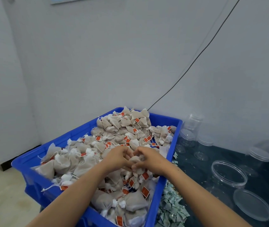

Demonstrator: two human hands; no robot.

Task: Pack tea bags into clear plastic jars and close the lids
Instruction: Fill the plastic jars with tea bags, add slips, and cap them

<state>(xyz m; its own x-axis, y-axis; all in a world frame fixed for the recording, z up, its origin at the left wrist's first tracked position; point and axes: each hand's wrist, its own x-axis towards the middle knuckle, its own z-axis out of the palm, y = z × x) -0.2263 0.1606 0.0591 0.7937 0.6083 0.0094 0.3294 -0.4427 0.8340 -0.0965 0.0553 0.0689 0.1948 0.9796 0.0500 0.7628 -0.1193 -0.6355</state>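
Between both hands, a cluster of tea bags (134, 159) is gathered over the heaped blue crate (161, 190): the left hand (119, 157) and right hand (148, 158) curl around it, fingertips meeting. Right of the right hand, an open clear jar (229, 174) and its loose lid (252, 204) sit on the dark table (196, 169).

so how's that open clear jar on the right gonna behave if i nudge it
The open clear jar looks thin-walled and holds nothing, so it is probably very light and would slide on the glossy dark table at a slight push. It is wide and low, so tipping seems unlikely. Its thin wall may flex if squeezed.
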